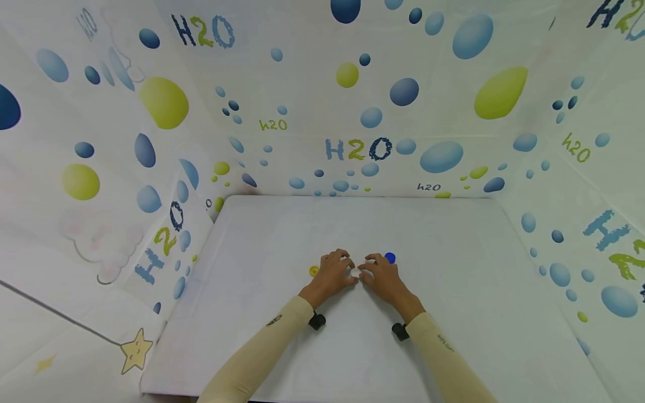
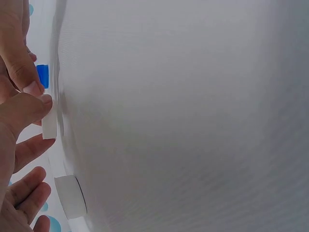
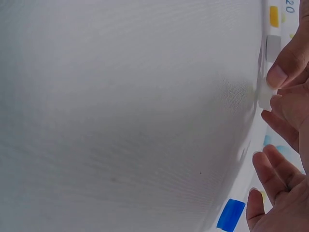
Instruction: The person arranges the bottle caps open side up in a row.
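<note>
- Two hands, the left hand (image 1: 332,273) and the right hand (image 1: 384,275), meet over the desk (image 1: 468,252), and we find the small white piece (image 1: 355,273) between their fingertips.
- We see the left hand pinch it, thumb at one end and a finger at the other; the right hand grips it too, its thumb close to the left thumb. We judge that tips alone are used because the piece is so small.
- We take the hold from both sides as a way to keep it steady; the wrist views show it edge-on, low by the desk top, though we cannot tell whether it touches.
- The spare fingers spread away from the piece, which we think leaves the pinching tips room.
- Outside the left hand we have the yellow piece (image 1: 314,271); just beside the right hand's fingers, the blue piece (image 1: 390,258). Lying to either side, both seem within easy reach while leaving the middle for the hands.
- Another pale piece (image 3: 273,48) appears in the right wrist view, between the held one and the yellow one; from the head we cannot make it out.
</note>
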Demonstrator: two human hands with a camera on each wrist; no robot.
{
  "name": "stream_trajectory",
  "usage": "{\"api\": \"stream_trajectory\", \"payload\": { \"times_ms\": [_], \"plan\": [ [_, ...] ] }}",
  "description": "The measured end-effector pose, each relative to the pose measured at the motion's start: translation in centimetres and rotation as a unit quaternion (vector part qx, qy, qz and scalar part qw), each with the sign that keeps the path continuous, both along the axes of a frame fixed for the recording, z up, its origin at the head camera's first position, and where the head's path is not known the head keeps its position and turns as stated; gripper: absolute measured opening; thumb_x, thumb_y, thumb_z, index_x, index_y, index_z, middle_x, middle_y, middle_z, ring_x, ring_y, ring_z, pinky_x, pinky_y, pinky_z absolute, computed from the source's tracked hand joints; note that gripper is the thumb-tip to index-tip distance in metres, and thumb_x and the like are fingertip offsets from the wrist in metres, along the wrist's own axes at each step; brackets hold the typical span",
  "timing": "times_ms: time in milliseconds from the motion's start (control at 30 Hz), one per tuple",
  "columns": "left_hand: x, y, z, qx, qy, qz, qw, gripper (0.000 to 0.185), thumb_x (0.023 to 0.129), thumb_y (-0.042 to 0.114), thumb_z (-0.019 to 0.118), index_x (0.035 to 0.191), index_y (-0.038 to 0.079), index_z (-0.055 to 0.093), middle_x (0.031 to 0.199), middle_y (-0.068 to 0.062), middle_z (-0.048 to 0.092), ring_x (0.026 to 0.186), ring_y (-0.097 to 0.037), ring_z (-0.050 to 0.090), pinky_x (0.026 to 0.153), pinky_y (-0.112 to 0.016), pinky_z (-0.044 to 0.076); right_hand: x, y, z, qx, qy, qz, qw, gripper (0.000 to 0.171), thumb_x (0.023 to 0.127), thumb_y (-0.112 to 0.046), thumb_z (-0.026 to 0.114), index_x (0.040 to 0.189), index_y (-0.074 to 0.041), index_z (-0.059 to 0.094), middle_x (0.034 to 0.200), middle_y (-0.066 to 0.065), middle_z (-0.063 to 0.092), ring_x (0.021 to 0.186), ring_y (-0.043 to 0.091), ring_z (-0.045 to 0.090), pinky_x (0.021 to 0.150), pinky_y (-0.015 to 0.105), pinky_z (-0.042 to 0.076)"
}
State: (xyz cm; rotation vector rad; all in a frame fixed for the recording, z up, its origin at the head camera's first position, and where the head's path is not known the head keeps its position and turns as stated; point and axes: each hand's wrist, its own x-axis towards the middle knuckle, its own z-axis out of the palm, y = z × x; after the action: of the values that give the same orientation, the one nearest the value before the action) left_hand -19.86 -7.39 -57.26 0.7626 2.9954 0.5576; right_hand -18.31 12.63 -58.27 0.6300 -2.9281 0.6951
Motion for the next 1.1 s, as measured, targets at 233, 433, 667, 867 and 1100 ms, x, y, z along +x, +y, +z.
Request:
{"api": "stream_trajectory", "payload": {
  "times_ms": [233,433,667,867,1100],
  "plan": [
    [0.1,-0.08,0.12,-0.004,-0.002,-0.003,1.0,0.031,0.097,0.042,0.077,0.116,0.017,0.073,0.14,-0.009,0.056,0.134,-0.031,0.054,0.11,-0.053,0.04,0.07,-0.05,-0.31,-0.004,0.019,0.0,1.0,0.023,0.1,-0.023,0.075,0.121,-0.014,0.078,0.137,0.015,0.061,0.117,0.035,0.064,0.088,0.061,0.05],
    [0.03,-0.1,-0.1,-0.017,-0.002,0.001,0.9999,0.032,0.097,0.044,0.077,0.117,0.018,0.073,0.14,-0.008,0.056,0.134,-0.03,0.055,0.109,-0.053,0.04,0.09,-0.22,-0.46,-0.003,0.018,-0.004,1.0,0.024,0.099,-0.023,0.076,0.121,-0.014,0.078,0.138,0.015,0.061,0.117,0.035,0.065,0.089,0.061,0.05],
    [0.03,-0.1,-0.15,-0.008,-0.002,-0.001,1.0,0.036,0.097,0.045,0.077,0.119,0.017,0.072,0.139,-0.009,0.057,0.133,-0.03,0.055,0.108,-0.053,0.041,0.17,-0.31,-0.03,-0.009,0.007,-0.009,1.0,0.025,0.1,-0.022,0.075,0.122,-0.012,0.077,0.14,0.017,0.059,0.118,0.036,0.064,0.09,0.062,0.049],
    [-0.11,-0.06,-0.16,0.005,0.004,-0.008,0.9999,0.038,0.097,0.046,0.076,0.122,0.017,0.071,0.138,-0.009,0.056,0.134,-0.03,0.054,0.108,-0.054,0.04,0.02,-0.16,0.4,-0.025,0.012,-0.014,1.0,0.027,0.099,-0.022,0.076,0.123,-0.01,0.076,0.14,0.019,0.059,0.117,0.037,0.063,0.092,0.065,0.048],
    [-0.49,0.67,-0.22,0.022,0.01,-0.019,0.9995,0.038,0.1,0.043,0.073,0.126,0.016,0.068,0.139,-0.008,0.055,0.134,-0.029,0.053,0.109,-0.054,0.04,-0.36,0.33,0.39,-0.058,0.055,-0.029,0.996,0.024,0.098,-0.018,0.077,0.12,-0.008,0.077,0.133,0.018,0.062,0.109,0.036,0.066,0.085,0.061,0.051]
  ]
}}
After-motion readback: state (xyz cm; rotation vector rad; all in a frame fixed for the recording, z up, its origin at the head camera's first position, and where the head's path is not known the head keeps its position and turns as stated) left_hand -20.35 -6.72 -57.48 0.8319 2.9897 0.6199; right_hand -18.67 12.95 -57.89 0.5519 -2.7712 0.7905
